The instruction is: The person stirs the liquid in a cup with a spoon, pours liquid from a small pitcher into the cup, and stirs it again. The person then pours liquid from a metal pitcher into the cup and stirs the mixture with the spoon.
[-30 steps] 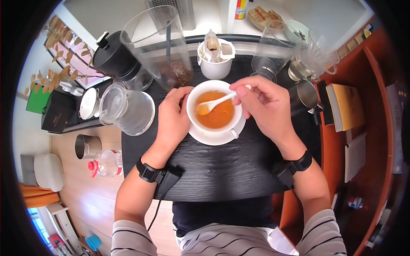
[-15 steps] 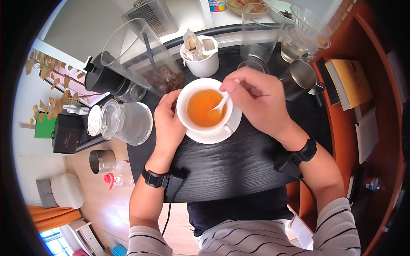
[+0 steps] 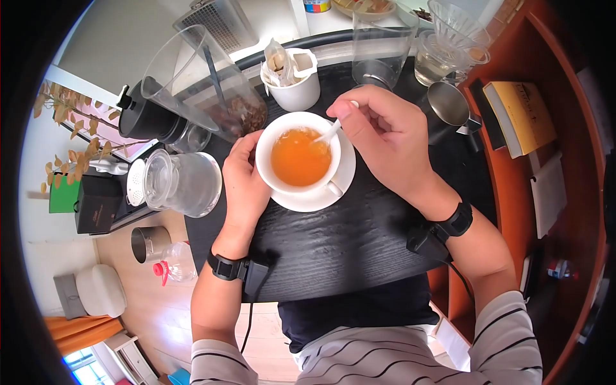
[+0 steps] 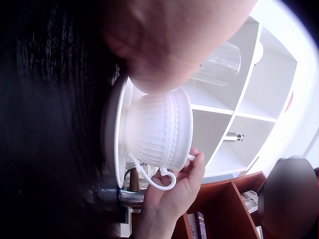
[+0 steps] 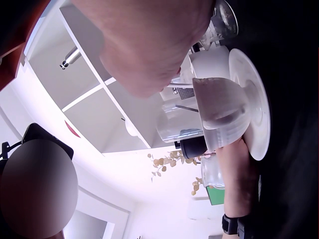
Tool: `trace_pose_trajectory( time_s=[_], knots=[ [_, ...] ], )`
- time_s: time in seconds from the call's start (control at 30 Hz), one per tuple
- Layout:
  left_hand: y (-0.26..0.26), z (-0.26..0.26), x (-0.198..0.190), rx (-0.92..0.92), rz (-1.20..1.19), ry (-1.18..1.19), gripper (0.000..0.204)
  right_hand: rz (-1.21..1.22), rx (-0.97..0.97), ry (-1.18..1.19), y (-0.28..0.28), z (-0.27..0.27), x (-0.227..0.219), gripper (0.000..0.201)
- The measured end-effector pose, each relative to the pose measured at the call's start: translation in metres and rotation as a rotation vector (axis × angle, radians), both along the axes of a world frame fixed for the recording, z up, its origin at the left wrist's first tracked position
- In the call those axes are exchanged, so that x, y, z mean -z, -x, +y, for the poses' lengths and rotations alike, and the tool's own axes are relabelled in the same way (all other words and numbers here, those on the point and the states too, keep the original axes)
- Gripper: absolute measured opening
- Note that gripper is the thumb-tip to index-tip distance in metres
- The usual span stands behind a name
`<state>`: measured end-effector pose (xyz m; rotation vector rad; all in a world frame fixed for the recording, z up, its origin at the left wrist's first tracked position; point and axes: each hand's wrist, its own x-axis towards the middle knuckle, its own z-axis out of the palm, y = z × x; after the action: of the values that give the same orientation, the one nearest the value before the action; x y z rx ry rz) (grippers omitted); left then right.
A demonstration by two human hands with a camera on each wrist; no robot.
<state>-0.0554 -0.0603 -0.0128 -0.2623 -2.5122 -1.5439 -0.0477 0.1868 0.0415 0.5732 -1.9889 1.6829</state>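
Note:
In the head view a white teacup (image 3: 298, 190) of orange-amber liquid (image 3: 301, 162) stands on a white saucer (image 3: 347, 168). My right hand (image 3: 393, 144) pinches the handle of a white spoon (image 3: 330, 132) between thumb and forefinger. Its bowl dips into the liquid by the cup's far right side and is hidden. My left hand (image 3: 246, 183) holds the cup's left side, fingers curving behind it. The left wrist view shows the fluted cup (image 4: 154, 130) from the side, its handle toward the right hand (image 4: 172, 196). Seen from the right wrist, the left hand (image 5: 235, 162) meets the cup's far side.
Behind the cup stands a white mug (image 3: 296, 95) with a drip bag. A tall clear container (image 3: 240, 119) of brown bits and a glass jug (image 3: 192, 183) stand left on the black table (image 3: 333, 250). To the right are a clear cylinder (image 3: 378, 54) and a metal pitcher (image 3: 447, 106).
The spoon has swept through the liquid from the cup's left to its right, then to the far right side. My right hand moved with it; my left hand stays at the cup.

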Motion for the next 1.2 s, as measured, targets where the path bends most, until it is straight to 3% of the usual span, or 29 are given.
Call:
trace_pose_trajectory(
  time_s=[0.07, 0.17, 0.3, 0.5, 0.6, 0.73, 0.97, 1.2],
  knots=[
    [-0.001, 0.001, -0.001, 0.0, -0.008, -0.013, 0.03, -0.082, -0.116, 0.118, 0.0, -0.002, 0.004, 0.014],
    [0.0, 0.003, 0.0, 0.002, -0.012, -0.044, 0.029, -0.197, -0.209, 0.101, -0.005, -0.003, 0.0, 0.015],
    [0.0, 0.002, -0.001, 0.007, 0.023, -0.011, 0.028, -0.134, -0.219, 0.037, -0.005, -0.007, -0.001, 0.015],
    [-0.001, 0.003, -0.002, -0.006, 0.008, -0.009, 0.027, -0.026, -0.024, -0.004, 0.0, -0.002, -0.002, 0.011],
    [-0.002, 0.006, -0.005, -0.016, 0.033, -0.003, 0.025, -0.038, -0.015, -0.113, -0.003, 0.007, -0.007, 0.014],
    [-0.002, 0.005, -0.005, -0.044, 0.017, 0.017, 0.024, -0.086, -0.088, -0.014, -0.005, 0.003, -0.006, 0.012],
    [-0.003, 0.006, -0.007, -0.051, 0.055, 0.025, 0.022, -0.172, -0.194, -0.063, -0.008, -0.003, -0.009, 0.015],
    [-0.004, 0.007, -0.009, -0.054, 0.055, 0.034, 0.021, -0.009, 0.0, -0.072, -0.003, 0.002, -0.008, 0.009]
  ],
)
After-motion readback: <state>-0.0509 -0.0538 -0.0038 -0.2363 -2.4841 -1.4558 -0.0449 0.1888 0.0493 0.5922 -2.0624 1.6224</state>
